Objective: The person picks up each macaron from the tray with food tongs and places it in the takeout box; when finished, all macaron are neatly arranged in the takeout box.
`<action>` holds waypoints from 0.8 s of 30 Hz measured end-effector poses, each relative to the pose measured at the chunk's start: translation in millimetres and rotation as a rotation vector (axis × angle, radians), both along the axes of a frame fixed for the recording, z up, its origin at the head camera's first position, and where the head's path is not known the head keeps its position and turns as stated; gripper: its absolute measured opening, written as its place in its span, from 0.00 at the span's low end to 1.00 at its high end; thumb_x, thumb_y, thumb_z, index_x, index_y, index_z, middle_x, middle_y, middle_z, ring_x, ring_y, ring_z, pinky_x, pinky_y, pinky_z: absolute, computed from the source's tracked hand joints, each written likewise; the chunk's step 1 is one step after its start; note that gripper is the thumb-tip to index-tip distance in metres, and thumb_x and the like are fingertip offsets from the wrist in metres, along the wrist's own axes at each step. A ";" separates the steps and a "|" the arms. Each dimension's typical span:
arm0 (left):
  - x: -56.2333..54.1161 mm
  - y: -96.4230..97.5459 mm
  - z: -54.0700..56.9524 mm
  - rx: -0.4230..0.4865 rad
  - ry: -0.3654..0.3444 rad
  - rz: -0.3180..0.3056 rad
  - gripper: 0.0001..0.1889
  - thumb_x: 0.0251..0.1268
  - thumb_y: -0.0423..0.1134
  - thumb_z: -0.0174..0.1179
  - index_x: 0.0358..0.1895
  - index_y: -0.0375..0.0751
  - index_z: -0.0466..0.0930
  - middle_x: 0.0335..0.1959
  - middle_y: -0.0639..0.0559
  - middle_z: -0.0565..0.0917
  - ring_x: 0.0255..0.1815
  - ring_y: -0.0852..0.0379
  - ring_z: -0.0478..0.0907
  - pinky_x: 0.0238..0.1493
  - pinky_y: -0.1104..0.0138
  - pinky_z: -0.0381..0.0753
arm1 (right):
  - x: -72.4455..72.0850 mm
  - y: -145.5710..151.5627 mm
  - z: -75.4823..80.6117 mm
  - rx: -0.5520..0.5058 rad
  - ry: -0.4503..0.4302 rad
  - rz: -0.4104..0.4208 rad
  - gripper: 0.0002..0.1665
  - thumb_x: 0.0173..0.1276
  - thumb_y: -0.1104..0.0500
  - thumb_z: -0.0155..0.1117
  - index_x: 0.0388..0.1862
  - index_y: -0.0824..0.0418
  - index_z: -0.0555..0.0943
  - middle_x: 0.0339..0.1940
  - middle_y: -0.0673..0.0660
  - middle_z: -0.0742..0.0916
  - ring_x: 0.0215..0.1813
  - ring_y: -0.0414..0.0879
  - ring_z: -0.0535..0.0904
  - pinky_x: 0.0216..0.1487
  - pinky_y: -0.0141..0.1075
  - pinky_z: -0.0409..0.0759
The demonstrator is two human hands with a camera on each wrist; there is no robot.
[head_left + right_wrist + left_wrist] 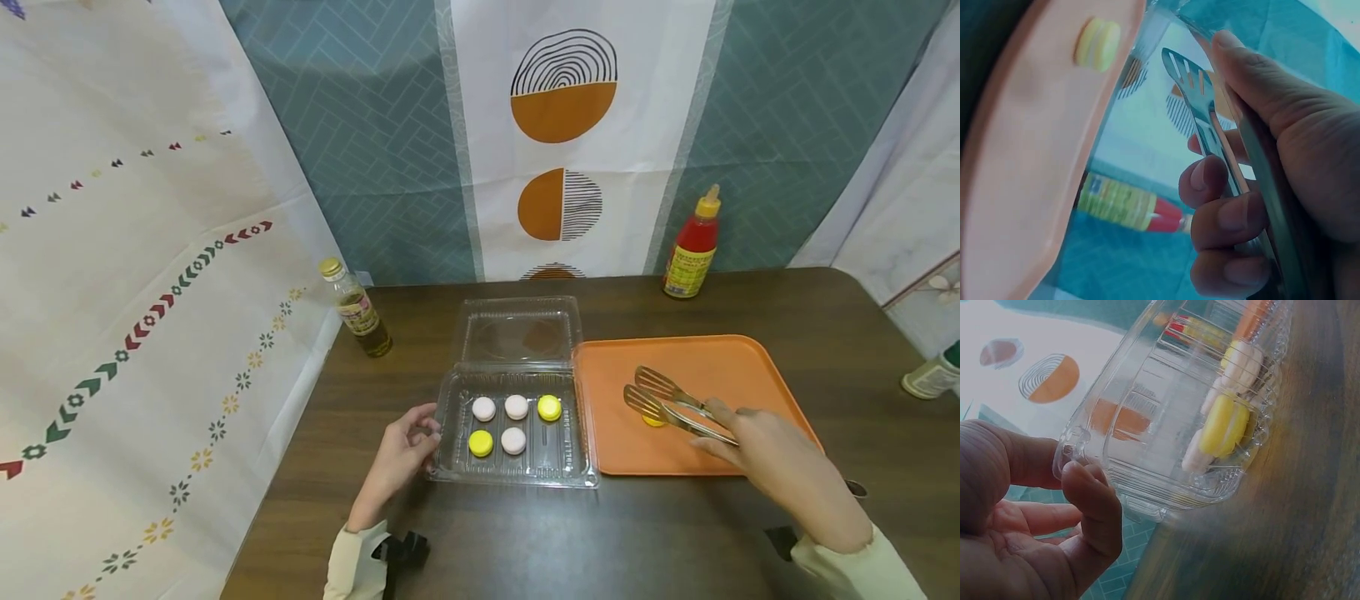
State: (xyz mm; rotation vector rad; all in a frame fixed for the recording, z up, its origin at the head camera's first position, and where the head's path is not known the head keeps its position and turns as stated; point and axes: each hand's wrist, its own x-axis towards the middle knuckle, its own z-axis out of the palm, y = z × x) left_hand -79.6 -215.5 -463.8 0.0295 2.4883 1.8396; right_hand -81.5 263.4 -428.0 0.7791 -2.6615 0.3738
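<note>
My left hand (pixel 408 448) pinches the left rim of a clear plastic clamshell box (pixel 555 471), whose lid lies open behind it. Thumb and finger meet at the rim's corner in the left wrist view. In the box sit three pale pink macarons (pixel 483 408) and two yellow macarons (pixel 481 443); its front right part holds none. My right hand (pixel 780 462) grips metal slotted tongs (pixel 678 412) over an orange tray (pixel 697 354). Under the tongs' parted tips a yellow macaron (pixel 652 421) lies on the tray, partly hidden; the right wrist view shows that macaron (pixel 1098 44) apart from the tongs.
A red sauce bottle (pixel 692 246) with a yellow cap stands behind the tray. An oil bottle (pixel 357 308) stands at the back left of the dark wood table (pixel 525 542). A green-capped container (pixel 933 373) lies at the right edge. Cloth hangs behind.
</note>
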 end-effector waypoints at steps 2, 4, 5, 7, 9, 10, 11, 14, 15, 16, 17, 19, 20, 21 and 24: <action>-0.3 0.1 -0.1 0.003 -0.002 0.001 0.24 0.65 0.18 0.57 0.65 0.24 0.71 0.41 0.39 0.79 0.19 0.57 0.71 0.19 0.69 0.74 | 4.5 3.3 -0.6 0.021 -0.055 -0.046 0.27 0.53 0.47 0.79 0.45 0.59 0.77 0.15 0.44 0.67 0.17 0.36 0.63 0.16 0.34 0.61; 0.1 0.1 0.3 0.010 -0.001 0.003 0.24 0.65 0.18 0.56 0.65 0.24 0.71 0.41 0.39 0.78 0.19 0.57 0.71 0.19 0.68 0.74 | 8.3 5.4 -1.5 0.043 -0.090 -0.088 0.28 0.51 0.51 0.81 0.47 0.58 0.78 0.15 0.45 0.67 0.17 0.38 0.64 0.15 0.35 0.60; 0.3 0.2 0.4 0.013 -0.002 0.004 0.24 0.65 0.18 0.56 0.65 0.23 0.71 0.41 0.39 0.78 0.19 0.57 0.71 0.19 0.68 0.74 | 10.1 6.2 -1.9 0.052 -0.113 -0.107 0.29 0.51 0.50 0.81 0.49 0.58 0.79 0.16 0.45 0.68 0.18 0.38 0.66 0.15 0.35 0.61; 0.2 0.3 0.6 0.017 -0.004 0.007 0.24 0.65 0.18 0.56 0.65 0.23 0.71 0.41 0.40 0.78 0.20 0.57 0.71 0.19 0.68 0.74 | 12.7 7.8 -2.6 0.069 -0.148 -0.137 0.31 0.53 0.48 0.80 0.53 0.57 0.79 0.17 0.46 0.71 0.18 0.40 0.68 0.15 0.37 0.62; 0.2 0.6 1.1 0.019 -0.002 0.006 0.24 0.65 0.17 0.55 0.65 0.23 0.71 0.41 0.40 0.78 0.20 0.57 0.71 0.19 0.68 0.74 | 13.6 9.6 -3.7 0.082 -0.156 -0.150 0.33 0.53 0.46 0.80 0.55 0.57 0.80 0.17 0.47 0.73 0.18 0.41 0.70 0.14 0.37 0.62; 0.4 0.5 1.1 0.018 0.000 0.004 0.24 0.65 0.17 0.55 0.65 0.22 0.71 0.41 0.40 0.78 0.20 0.57 0.71 0.19 0.68 0.74 | 14.4 10.4 -4.7 0.087 -0.170 -0.162 0.34 0.54 0.45 0.79 0.56 0.57 0.80 0.18 0.47 0.73 0.19 0.42 0.71 0.14 0.38 0.62; 0.2 0.6 0.9 0.014 0.001 0.005 0.24 0.65 0.17 0.55 0.65 0.23 0.71 0.41 0.39 0.78 0.20 0.57 0.71 0.19 0.69 0.74 | 15.0 11.2 -5.7 0.089 -0.179 -0.171 0.35 0.54 0.44 0.79 0.57 0.57 0.80 0.18 0.48 0.74 0.19 0.42 0.71 0.13 0.38 0.62; 0.5 0.4 0.7 0.015 0.007 0.001 0.24 0.65 0.17 0.55 0.65 0.22 0.71 0.41 0.39 0.78 0.19 0.57 0.71 0.19 0.69 0.74 | 15.3 15.1 -9.7 0.093 -0.190 -0.184 0.35 0.54 0.44 0.79 0.58 0.57 0.81 0.18 0.48 0.75 0.19 0.45 0.73 0.13 0.39 0.63; 0.5 0.5 0.6 0.015 0.007 0.001 0.24 0.65 0.17 0.55 0.65 0.22 0.71 0.41 0.39 0.78 0.19 0.57 0.71 0.19 0.69 0.74 | 15.7 16.3 -11.1 0.092 -0.200 -0.188 0.35 0.54 0.44 0.79 0.57 0.57 0.80 0.19 0.48 0.75 0.19 0.45 0.74 0.13 0.40 0.63; 0.5 0.4 0.7 0.016 0.007 0.001 0.24 0.65 0.17 0.55 0.65 0.22 0.71 0.40 0.39 0.78 0.19 0.57 0.71 0.19 0.69 0.74 | 15.6 17.2 -11.9 0.093 -0.204 -0.187 0.34 0.54 0.45 0.79 0.56 0.57 0.80 0.18 0.48 0.74 0.19 0.46 0.74 0.13 0.40 0.63; 0.5 0.3 0.8 0.014 0.006 0.001 0.24 0.65 0.17 0.55 0.65 0.22 0.71 0.41 0.39 0.78 0.19 0.57 0.71 0.19 0.69 0.74 | 15.7 18.0 -12.6 0.090 -0.207 -0.183 0.33 0.54 0.45 0.80 0.55 0.58 0.80 0.18 0.48 0.74 0.20 0.46 0.74 0.13 0.40 0.63; 0.8 0.0 1.1 0.013 0.006 0.000 0.24 0.65 0.17 0.56 0.65 0.22 0.70 0.41 0.39 0.78 0.19 0.57 0.71 0.18 0.69 0.73 | 15.9 18.7 -14.3 0.084 -0.208 -0.173 0.30 0.53 0.47 0.80 0.51 0.58 0.80 0.18 0.47 0.74 0.20 0.47 0.75 0.14 0.40 0.64; 0.8 0.0 1.1 0.009 0.005 0.000 0.24 0.65 0.18 0.56 0.65 0.22 0.71 0.41 0.39 0.79 0.19 0.57 0.71 0.18 0.69 0.74 | 15.9 19.1 -15.3 0.082 -0.206 -0.168 0.29 0.53 0.48 0.80 0.49 0.58 0.80 0.18 0.47 0.74 0.20 0.47 0.75 0.14 0.40 0.64; 0.7 0.1 1.3 0.005 0.003 0.000 0.24 0.65 0.18 0.56 0.65 0.23 0.71 0.41 0.39 0.79 0.19 0.56 0.71 0.19 0.69 0.74 | 15.9 19.3 -16.0 0.080 -0.204 -0.164 0.28 0.53 0.48 0.80 0.48 0.58 0.80 0.18 0.46 0.74 0.20 0.47 0.76 0.14 0.40 0.64; 0.2 0.4 1.6 0.000 0.001 -0.001 0.24 0.66 0.18 0.56 0.65 0.23 0.71 0.41 0.39 0.78 0.19 0.56 0.71 0.19 0.69 0.74 | 14.7 19.6 -15.6 0.080 -0.196 -0.151 0.26 0.53 0.49 0.80 0.46 0.58 0.81 0.18 0.46 0.74 0.21 0.46 0.75 0.15 0.41 0.65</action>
